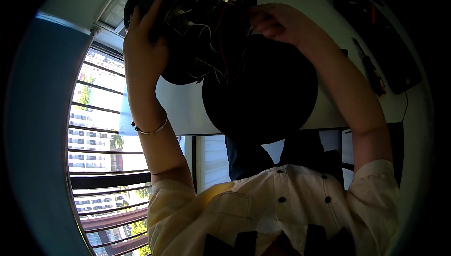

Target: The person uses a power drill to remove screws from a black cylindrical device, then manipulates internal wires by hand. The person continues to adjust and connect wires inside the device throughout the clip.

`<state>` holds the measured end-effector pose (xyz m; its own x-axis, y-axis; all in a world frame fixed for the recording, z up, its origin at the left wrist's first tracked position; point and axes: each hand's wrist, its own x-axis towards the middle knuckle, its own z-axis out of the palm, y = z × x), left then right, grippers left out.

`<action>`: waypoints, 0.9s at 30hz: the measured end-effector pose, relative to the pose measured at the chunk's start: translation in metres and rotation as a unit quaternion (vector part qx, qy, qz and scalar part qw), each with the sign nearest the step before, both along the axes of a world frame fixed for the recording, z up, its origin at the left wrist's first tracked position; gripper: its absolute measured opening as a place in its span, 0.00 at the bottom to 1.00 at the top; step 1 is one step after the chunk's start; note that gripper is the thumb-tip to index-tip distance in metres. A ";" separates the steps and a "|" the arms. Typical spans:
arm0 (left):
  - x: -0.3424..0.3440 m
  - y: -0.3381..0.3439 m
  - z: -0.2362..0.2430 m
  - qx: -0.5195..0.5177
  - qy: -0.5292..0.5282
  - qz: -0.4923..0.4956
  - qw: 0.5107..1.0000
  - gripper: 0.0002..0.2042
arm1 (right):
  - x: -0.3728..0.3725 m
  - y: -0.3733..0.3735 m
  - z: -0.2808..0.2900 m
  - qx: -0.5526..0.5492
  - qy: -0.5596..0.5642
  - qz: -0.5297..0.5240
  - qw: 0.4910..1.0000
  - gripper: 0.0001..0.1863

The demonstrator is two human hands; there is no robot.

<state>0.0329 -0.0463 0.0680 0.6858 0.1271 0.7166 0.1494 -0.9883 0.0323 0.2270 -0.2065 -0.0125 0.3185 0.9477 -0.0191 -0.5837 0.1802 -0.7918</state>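
A round black appliance housing stands opened at the far side of the table, its inside showing white, red and dark wires. Against its left side rests my left hand, fingers stretched along the outer wall and thumb turned toward the opening, gripping it. My right hand is at the housing's right edge with its fingers curled together; whatever is between the fingertips is too dark to make out. Nearer to me, a large round black part lies partly over the table's front edge, below my right hand.
On the right of the white table lie a screwdriver with a black and yellow handle and a long black tool case with something red in it. A barred window is at the left, beside a blue panel.
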 end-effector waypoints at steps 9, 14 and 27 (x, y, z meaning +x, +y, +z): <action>0.004 -0.037 0.003 -0.051 -0.040 -0.028 0.998 0.32 | 0.013 0.008 -0.015 0.002 -0.028 -0.033 0.999 0.16; 0.004 -0.028 0.005 -0.032 -0.029 -0.027 0.999 0.33 | 0.000 0.009 -0.009 -0.075 -0.220 -0.160 0.959 0.13; 0.001 -0.009 -0.001 0.077 -0.024 0.067 0.994 0.32 | -0.022 0.009 0.009 -0.122 -0.367 -0.225 0.895 0.14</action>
